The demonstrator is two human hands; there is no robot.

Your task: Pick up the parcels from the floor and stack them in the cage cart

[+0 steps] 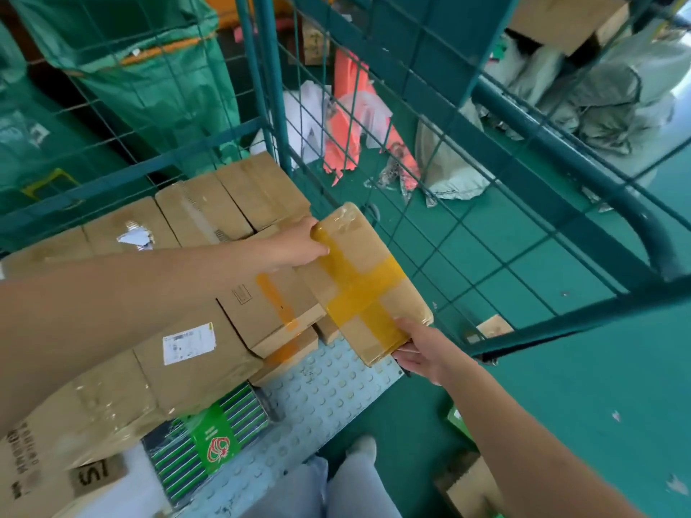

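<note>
Right hand (420, 351) pinches the near corner of a flat cardboard parcel (368, 282), thumb on top, fingers curled under the edge. Left hand (295, 243) grips the far left edge of the same parcel, fingers wrapped beneath it, out of sight. Parcel is crossed with yellow tape, tilted, held in the air over the right side of the cage cart (463, 233), just inside its mesh side wall. Its right long edge runs near the mesh; whether it touches cannot be told. Its left edge overlaps a box with an orange tape strip (273, 304) that tops a short stack.

Below the parcel a patch of the studded grey cart floor (329, 390) is bare, reaching to the cart's front edge. Left of that patch the cart is packed: a labelled box (190, 345), a row of brown boxes (209, 211) along the back mesh, a green-striped package (215, 429) at the front.

Outside the mesh on the green floor lie a grey bag (448, 170) and orange wrapping (347, 121). An open carton (471, 487) sits by the person's right leg, a small box (493, 327) just past the cart's corner.
</note>
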